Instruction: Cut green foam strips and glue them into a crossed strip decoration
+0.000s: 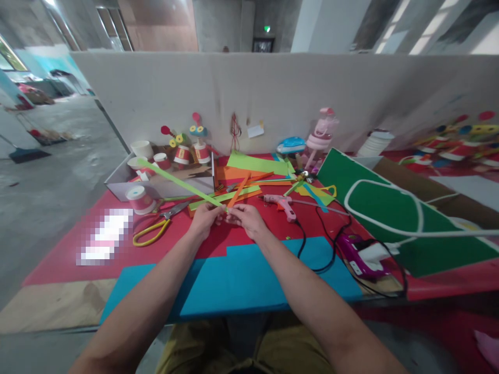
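Observation:
A long light-green paper strip (177, 180) slants up to the left from my fingers. My left hand (206, 219) is closed on it near its lower end. My right hand (246, 219) meets the left at that end, its thumb and fingers pinched on the strip's tip. Just behind the fingers is an orange strip (239, 190); whether I touch it cannot be made out. Yellow-handled scissors (156, 232) lie left of my hands. To the right a pink glue gun (281, 204) rests on the red table covering (206, 246).
Blue sheets (218, 285) cover the front edge. A white box (159, 189) with paper cups and cup figures stands back left. At right are a purple power strip (360, 259), black cables and a green board (390, 218). Green and orange paper (257, 165) lies behind, before a pale partition (163, 88).

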`<state>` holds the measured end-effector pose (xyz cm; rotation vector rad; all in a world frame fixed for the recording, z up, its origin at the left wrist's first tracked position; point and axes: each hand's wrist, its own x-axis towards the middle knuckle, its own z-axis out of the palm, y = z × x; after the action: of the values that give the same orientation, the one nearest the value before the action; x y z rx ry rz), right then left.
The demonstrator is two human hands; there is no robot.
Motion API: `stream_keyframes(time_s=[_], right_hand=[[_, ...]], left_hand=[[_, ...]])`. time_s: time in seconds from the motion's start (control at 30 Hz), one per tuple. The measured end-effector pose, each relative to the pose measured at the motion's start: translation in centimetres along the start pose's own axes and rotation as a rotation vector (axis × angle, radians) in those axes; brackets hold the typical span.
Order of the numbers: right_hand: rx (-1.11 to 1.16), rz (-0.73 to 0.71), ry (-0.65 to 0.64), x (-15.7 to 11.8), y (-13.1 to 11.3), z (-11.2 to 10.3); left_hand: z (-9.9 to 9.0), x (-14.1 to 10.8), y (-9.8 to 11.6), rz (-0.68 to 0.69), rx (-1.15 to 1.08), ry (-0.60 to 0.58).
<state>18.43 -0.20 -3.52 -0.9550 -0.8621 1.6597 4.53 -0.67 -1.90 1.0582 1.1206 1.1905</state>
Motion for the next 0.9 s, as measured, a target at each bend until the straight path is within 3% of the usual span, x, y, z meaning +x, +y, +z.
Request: stream_keyframes(time_s=[0.17,0.4,0.67,0.9], right_hand=[[0.095,-0.058,0.022,0.1,0.36,0.35],[0.036,-0.055,-0.014,-0.02,0.07,0.02],[0.09,-0.123,0.075,0.17,0.53,0.48],[0.09,-0.1,0.094,0.23,0.36,0.47]], left_hand=[[0.09,-0.21,0.08,-0.003,-0.012,-0.043],[-0.16,0.08,-0.23,0.033,0.066,-0.012],[0.02,-0.2,0.11,0.016,0.071,-0.046],[-0.05,-0.03,-0.12,0.03,0.094,-0.025]])
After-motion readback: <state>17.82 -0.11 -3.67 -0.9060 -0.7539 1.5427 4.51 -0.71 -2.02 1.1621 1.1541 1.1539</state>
